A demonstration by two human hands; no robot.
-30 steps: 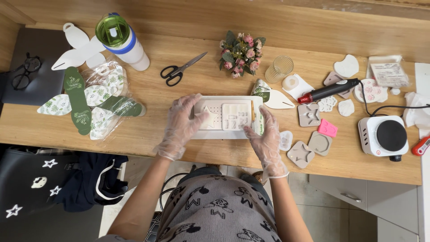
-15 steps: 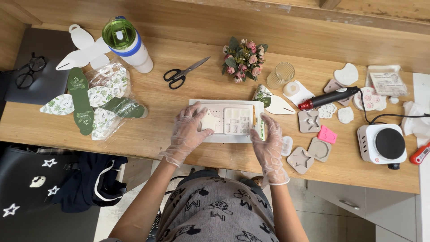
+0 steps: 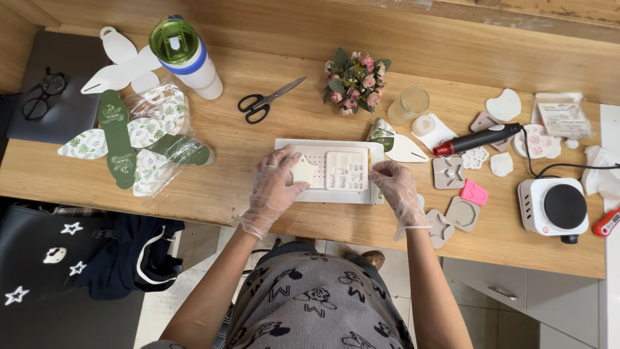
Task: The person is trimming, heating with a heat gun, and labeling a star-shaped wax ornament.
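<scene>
Your gloved left hand (image 3: 274, 187) pinches a small cream star-shaped piece (image 3: 303, 171) over the white rectangular tray (image 3: 323, 194), which lies at the near edge of the table (image 3: 310, 123). Your right hand (image 3: 397, 194) closes on the tray's right end, steadying it. The star looks light, rigid and probably brittle: hold it by its edges, not its points. A white mould (image 3: 347, 171) rests in the tray.
</scene>
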